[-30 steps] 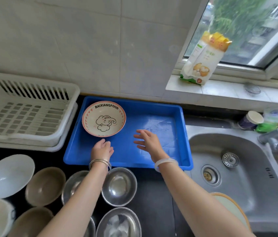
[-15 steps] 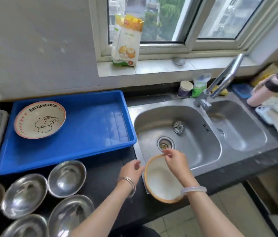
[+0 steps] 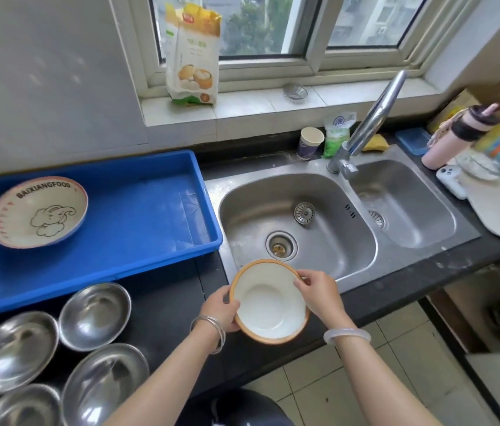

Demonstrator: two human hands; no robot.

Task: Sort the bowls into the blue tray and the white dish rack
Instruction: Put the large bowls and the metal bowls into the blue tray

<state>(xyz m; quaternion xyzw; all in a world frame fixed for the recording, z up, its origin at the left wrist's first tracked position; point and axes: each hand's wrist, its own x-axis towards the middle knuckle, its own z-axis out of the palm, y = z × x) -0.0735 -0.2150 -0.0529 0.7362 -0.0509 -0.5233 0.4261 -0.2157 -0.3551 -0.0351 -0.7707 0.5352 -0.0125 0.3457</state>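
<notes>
Both hands are gripping an orange-rimmed white bowl [image 3: 270, 299] above the counter edge: the left hand [image 3: 221, 309] is pinching its left rim, the right hand [image 3: 319, 292] its right rim. Left of them, steel bowls [image 3: 95, 315] are running off frame; beyond these is lying the blue tray [image 3: 138, 210].

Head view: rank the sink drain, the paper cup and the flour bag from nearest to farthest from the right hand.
From the right hand, on the orange-rimmed bowl:
1. Sink drain, in the left basin just beyond the hand.
2. Paper cup, on the counter behind the sink.
3. Flour bag, up on the windowsill, farthest back.
</notes>
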